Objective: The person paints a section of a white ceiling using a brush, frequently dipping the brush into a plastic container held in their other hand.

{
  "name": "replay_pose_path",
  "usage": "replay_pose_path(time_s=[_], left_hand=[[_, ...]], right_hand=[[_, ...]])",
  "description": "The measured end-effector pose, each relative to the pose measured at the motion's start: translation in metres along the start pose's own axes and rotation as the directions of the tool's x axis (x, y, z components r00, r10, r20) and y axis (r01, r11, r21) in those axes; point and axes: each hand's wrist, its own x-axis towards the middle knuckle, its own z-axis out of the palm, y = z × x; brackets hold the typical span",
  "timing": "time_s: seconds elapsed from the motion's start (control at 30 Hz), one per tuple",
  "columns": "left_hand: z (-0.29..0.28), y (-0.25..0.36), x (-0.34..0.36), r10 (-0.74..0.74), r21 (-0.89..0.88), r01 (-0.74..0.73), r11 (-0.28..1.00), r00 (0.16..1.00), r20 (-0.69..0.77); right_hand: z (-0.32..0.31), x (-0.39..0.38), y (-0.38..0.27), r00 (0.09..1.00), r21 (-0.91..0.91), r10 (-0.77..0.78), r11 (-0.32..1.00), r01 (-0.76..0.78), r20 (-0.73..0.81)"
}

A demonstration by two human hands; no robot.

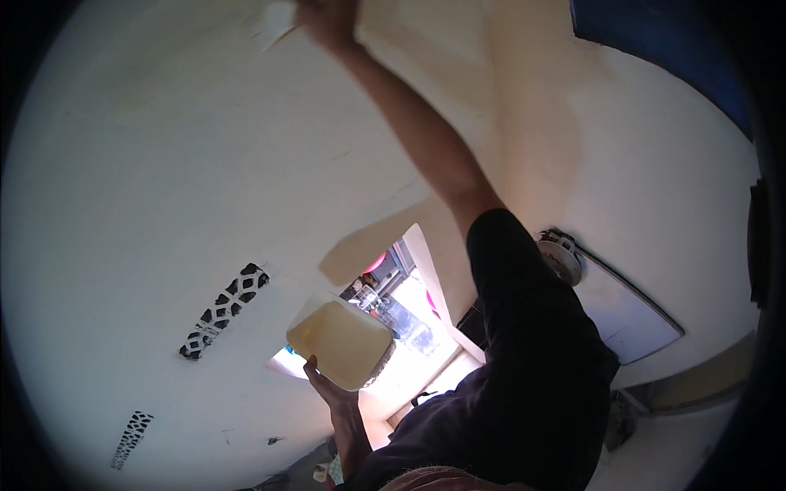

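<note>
My left hand [334, 391] holds up a pale yellow, square-cornered tub [348, 340], its thumb over the near rim. Inside, the tub looks smooth and cream-coloured. High above it, my right arm stretches up along the pale wall [205, 164]. At the upper edge of the picture, my right hand [329, 23] is closed on a flat white piece [277, 23] at the wall surface. What kind of thing this piece is, I cannot make out, and part of the hand is cut off.
Patterned vent openings [225, 309] pierce the wall on the left. Behind the tub is a bright opening [413, 315] with household items beyond. On the right are a white panel [626, 315] and a round metal pot-like object [561, 260]. A dark blue shape [663, 49] fills the upper right corner.
</note>
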Motion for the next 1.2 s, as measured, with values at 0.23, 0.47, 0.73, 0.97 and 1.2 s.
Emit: replay_pose_path(time_s=[0.23,0.47,0.73,0.97,1.2], left_hand=[[-0.023,-0.01,0.008,-0.024,0.0,0.024,1.0,0.997,0.073],[0.009,-0.015,0.002,-0.091,0.051,0.092,0.994,0.995,-0.027],[0.015,-0.026,0.001,-0.222,-0.05,0.225,0.973,0.973,0.065],[0.011,-0.03,0.001,-0.242,-0.065,0.254,0.965,0.959,0.151],[0.012,-0.029,-0.001,-0.223,-0.007,0.226,0.974,0.965,0.139]], right_hand=[[-0.124,-0.061,-0.036,0.981,0.129,0.187,0.973,-0.191,0.045],[-0.183,-0.194,-0.141,0.62,0.166,0.258,0.824,-0.541,0.742],[-0.154,-0.306,-0.16,0.269,0.098,0.026,0.894,-0.437,0.963],[-0.142,-0.334,-0.15,0.124,-0.062,0.098,0.961,-0.27,0.987],[-0.147,-0.333,-0.145,0.214,-0.026,0.11,0.932,-0.362,0.971]])
